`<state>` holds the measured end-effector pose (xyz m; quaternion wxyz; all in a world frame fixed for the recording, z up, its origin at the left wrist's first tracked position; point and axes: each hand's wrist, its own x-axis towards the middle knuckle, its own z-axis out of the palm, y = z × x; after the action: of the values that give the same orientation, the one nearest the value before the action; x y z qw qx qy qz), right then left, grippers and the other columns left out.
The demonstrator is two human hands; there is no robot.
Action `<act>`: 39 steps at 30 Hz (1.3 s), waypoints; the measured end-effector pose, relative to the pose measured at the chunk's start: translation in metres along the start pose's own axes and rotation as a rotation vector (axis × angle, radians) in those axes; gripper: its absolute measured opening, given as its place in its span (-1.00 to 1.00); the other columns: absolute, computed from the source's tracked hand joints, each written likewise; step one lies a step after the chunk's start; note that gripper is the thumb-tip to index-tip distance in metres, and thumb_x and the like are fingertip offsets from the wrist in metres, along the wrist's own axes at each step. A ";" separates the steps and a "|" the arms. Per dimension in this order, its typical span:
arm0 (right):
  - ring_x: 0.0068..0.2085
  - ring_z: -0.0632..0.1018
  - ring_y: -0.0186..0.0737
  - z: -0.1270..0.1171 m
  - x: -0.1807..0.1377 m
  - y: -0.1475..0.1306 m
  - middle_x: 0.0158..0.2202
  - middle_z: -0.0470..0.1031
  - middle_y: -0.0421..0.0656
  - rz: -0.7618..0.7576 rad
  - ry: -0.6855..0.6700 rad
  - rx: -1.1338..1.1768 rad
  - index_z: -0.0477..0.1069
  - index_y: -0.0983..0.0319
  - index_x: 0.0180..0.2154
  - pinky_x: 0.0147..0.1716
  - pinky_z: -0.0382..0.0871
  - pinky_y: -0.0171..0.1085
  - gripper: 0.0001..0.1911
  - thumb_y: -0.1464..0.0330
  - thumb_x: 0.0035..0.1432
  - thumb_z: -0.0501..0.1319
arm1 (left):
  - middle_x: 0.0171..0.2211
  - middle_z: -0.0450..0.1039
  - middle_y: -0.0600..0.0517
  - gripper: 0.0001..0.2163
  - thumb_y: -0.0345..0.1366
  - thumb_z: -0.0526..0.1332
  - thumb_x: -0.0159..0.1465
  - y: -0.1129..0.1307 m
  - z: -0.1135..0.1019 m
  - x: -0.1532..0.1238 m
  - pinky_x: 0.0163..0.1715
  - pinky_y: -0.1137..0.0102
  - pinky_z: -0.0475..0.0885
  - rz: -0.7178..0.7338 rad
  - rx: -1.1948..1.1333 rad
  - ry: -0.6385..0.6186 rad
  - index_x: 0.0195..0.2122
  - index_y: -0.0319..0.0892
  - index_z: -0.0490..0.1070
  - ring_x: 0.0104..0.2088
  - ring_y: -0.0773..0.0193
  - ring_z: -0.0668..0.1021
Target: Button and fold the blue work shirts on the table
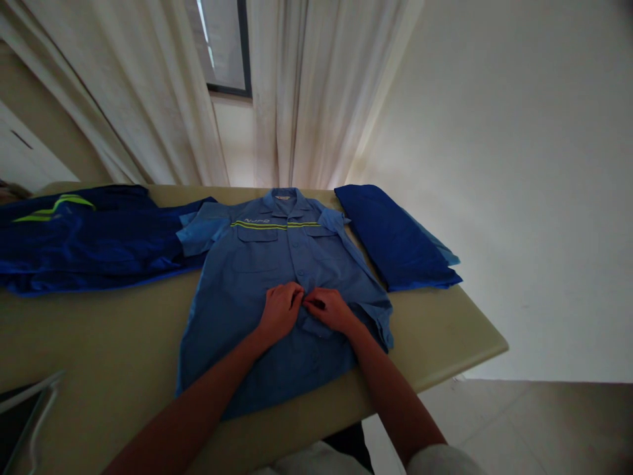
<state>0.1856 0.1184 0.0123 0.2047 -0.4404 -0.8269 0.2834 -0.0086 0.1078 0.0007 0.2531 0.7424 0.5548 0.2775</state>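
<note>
So, the shirt (pixel 257 270) lies flat on the table (pixel 123 343); upper front looks closed, lower part seems undone; your left hand (pixel 281 307) and right hand (pixel 331 309) have fingertips pinched on its front.

The table (pixel 123 343) spans the left and centre of the frame. On it, 3 things lie side by side: the garment (pixel 99 241) at far left, the shirt (pixel 247 270) at centre, the pile (pixel 390 237) right of centre. The shirt's left-side sleeve overlaps the garment's end. The left hand (pixel 281 307) and right hand (pixel 329 307) meet on the shirt, mid-frame. Behind the table, 2 curtains (pixel 128 86) flank the window (pixel 228 49), top centre. The wall (pixel 519 165) fills the right; the floor (pixel 519 422) lies lower right.
</note>
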 end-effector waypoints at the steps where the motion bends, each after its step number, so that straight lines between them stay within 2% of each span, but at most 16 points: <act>1: -0.30 0.55 -0.26 0.001 0.001 0.001 -0.28 0.61 -0.16 0.013 0.009 0.019 0.60 0.23 -0.18 -0.22 0.35 -0.31 -0.86 0.35 0.37 0.26 | -0.16 0.61 -0.01 -0.81 -0.32 0.07 0.45 0.000 0.000 0.000 0.11 0.09 0.31 0.004 -0.015 0.002 -0.11 -0.11 0.49 -0.09 0.11 0.58; 8: -0.32 0.56 -0.24 0.008 -0.001 0.006 -0.35 0.61 -0.17 0.141 0.087 0.023 0.59 0.22 -0.31 -0.24 0.36 -0.30 -0.73 0.19 0.38 0.28 | -0.20 0.65 0.01 -0.81 -0.24 0.13 0.43 -0.001 -0.005 0.001 0.11 0.12 0.37 0.026 -0.169 0.007 -0.16 -0.08 0.55 -0.15 0.14 0.61; 10: -0.34 0.55 -0.25 0.010 -0.001 0.007 -0.37 0.59 -0.18 0.155 0.116 0.028 0.56 0.22 -0.32 -0.26 0.36 -0.31 -0.72 0.16 0.35 0.32 | -0.15 0.66 -0.03 -0.77 -0.25 0.09 0.45 -0.004 -0.004 0.001 0.09 0.15 0.41 0.055 -0.192 0.001 -0.12 -0.09 0.55 -0.12 0.15 0.63; 12: -0.35 0.55 -0.26 0.009 -0.003 0.006 -0.35 0.59 -0.19 0.164 0.150 0.049 0.55 0.23 -0.24 -0.28 0.37 -0.31 -0.72 0.13 0.29 0.38 | -0.05 0.64 -0.09 -0.72 -0.28 0.03 0.46 -0.006 -0.003 -0.003 0.11 0.14 0.44 0.103 -0.121 0.001 -0.01 -0.12 0.54 -0.03 0.11 0.62; 14: -0.33 0.55 -0.25 0.005 -0.008 0.004 -0.28 0.60 -0.17 0.166 0.151 0.057 0.54 0.22 -0.13 -0.27 0.40 -0.30 -0.68 0.14 0.23 0.42 | 0.11 0.57 -0.16 -0.66 -0.31 0.01 0.45 -0.007 0.000 -0.014 0.22 0.05 0.37 0.169 0.043 -0.002 0.13 -0.15 0.48 0.14 0.04 0.56; 17: -0.30 0.58 -0.25 -0.011 -0.017 -0.002 -0.22 0.62 -0.15 0.130 0.027 0.068 0.54 0.21 -0.06 -0.24 0.42 -0.29 -0.72 0.21 0.27 0.38 | 0.33 0.37 -0.21 -0.58 -0.25 0.08 0.42 -0.002 0.002 -0.036 0.42 -0.07 0.11 0.274 0.274 -0.034 0.27 -0.18 0.39 0.41 -0.04 0.29; 20: -0.27 0.61 -0.23 -0.032 -0.017 -0.012 -0.26 0.63 -0.16 0.129 -0.056 0.027 0.56 0.20 -0.06 -0.19 0.42 -0.28 -0.79 0.24 0.36 0.29 | 0.40 0.27 -0.17 -0.52 -0.21 0.14 0.40 0.008 0.002 -0.055 0.47 -0.08 0.01 0.320 0.352 -0.071 0.34 -0.14 0.34 0.49 -0.04 0.14; 23: -0.22 0.61 -0.22 -0.043 0.002 -0.021 -0.23 0.64 -0.17 0.140 0.010 -0.117 0.54 0.17 -0.04 -0.15 0.39 -0.27 -0.80 0.26 0.34 0.30 | 0.39 0.28 -0.14 -0.54 -0.25 0.10 0.44 0.017 0.000 -0.065 0.46 -0.08 0.07 0.386 0.321 -0.130 0.35 -0.11 0.31 0.45 -0.01 0.22; 26: -0.16 0.60 -0.20 -0.035 0.029 -0.022 -0.16 0.63 -0.16 0.127 -0.004 -0.250 0.54 0.16 -0.06 -0.16 0.37 -0.27 -0.80 0.29 0.29 0.34 | 0.26 0.44 -0.12 -0.63 -0.33 0.07 0.44 0.018 -0.003 -0.068 0.41 -0.04 0.20 0.445 0.232 -0.218 0.23 -0.09 0.43 0.31 0.03 0.41; 29: -0.15 0.59 -0.20 -0.017 0.046 -0.013 -0.14 0.62 -0.13 0.145 -0.017 -0.329 0.55 0.17 -0.11 -0.17 0.35 -0.29 -0.85 0.29 0.31 0.30 | 0.17 0.50 -0.12 -0.63 -0.46 0.03 0.39 0.009 -0.003 -0.062 0.37 0.01 0.31 0.305 0.052 -0.171 0.12 -0.11 0.49 0.25 0.08 0.47; 32: -0.19 0.57 -0.24 -0.001 0.049 0.000 -0.13 0.60 -0.13 0.154 0.047 -0.324 0.54 0.18 -0.10 -0.18 0.34 -0.32 -0.83 0.27 0.36 0.24 | 0.21 0.48 -0.17 -0.62 -0.45 0.04 0.39 -0.002 -0.004 -0.038 0.27 0.02 0.44 -0.052 -0.287 -0.066 0.19 -0.14 0.41 0.18 0.10 0.55; 35: -0.23 0.55 -0.27 0.004 0.047 0.009 -0.17 0.58 -0.14 0.117 0.106 -0.264 0.54 0.20 -0.13 -0.19 0.32 -0.33 -0.84 0.30 0.38 0.20 | 0.13 0.54 -0.23 -0.66 -0.35 0.10 0.42 -0.007 -0.007 0.003 0.09 0.11 0.57 -0.418 -0.685 -0.015 0.19 -0.16 0.38 0.02 0.13 0.65; 37: -0.25 0.54 -0.28 0.003 0.046 0.012 -0.21 0.56 -0.15 0.098 0.150 -0.212 0.53 0.21 -0.16 -0.21 0.32 -0.33 -0.85 0.33 0.38 0.20 | 0.00 0.60 -0.23 -0.75 -0.27 0.17 0.41 -0.005 -0.009 0.033 0.03 0.18 0.59 -0.539 -0.854 0.025 0.05 -0.19 0.48 -0.05 0.14 0.67; 39: -0.26 0.53 -0.28 0.000 0.045 0.013 -0.23 0.55 -0.16 0.085 0.190 -0.175 0.52 0.22 -0.16 -0.21 0.33 -0.33 -0.86 0.34 0.38 0.19 | -0.15 0.63 -0.20 -0.78 -0.17 0.25 0.37 -0.003 -0.011 0.057 -0.06 0.24 0.59 -0.557 -0.921 0.033 -0.14 -0.22 0.55 -0.14 0.16 0.67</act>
<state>0.1702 0.1621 0.0074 0.2306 -0.5163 -0.8059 0.1755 -0.0051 0.1642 0.0148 0.6078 0.3749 0.5552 0.4263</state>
